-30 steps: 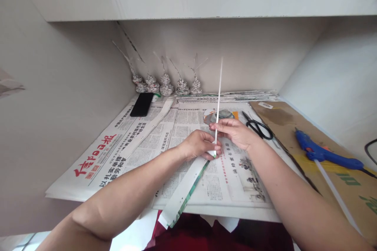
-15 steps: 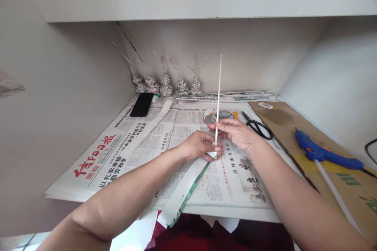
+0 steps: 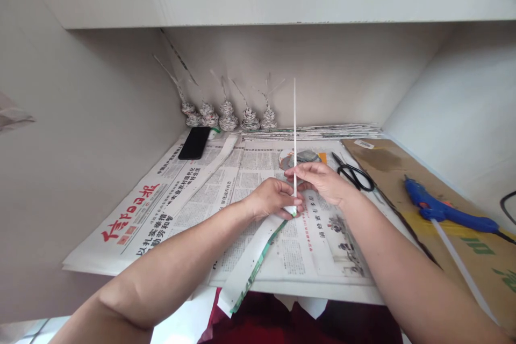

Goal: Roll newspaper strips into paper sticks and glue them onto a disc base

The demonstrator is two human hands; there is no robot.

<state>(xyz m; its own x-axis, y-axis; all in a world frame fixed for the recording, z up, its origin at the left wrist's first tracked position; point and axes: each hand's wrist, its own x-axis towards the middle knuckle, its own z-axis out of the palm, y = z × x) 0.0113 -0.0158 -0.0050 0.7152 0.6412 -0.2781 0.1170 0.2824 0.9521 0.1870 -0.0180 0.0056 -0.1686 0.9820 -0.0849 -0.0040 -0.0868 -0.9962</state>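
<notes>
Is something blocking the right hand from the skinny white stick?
No, nothing visible stands between them: the right hand touches the thin white stick directly. The left hand holds its lower end, and the scissors lie off to the right.

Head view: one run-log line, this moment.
left hand: pinches low end of thin white stick, green-edged white paper strip below | right hand: pinches stick higher | nearby: black scissors

The thin white rod (image 3: 294, 129) now stands nearly upright, its tip swung left from its earlier rightward lean.
</notes>
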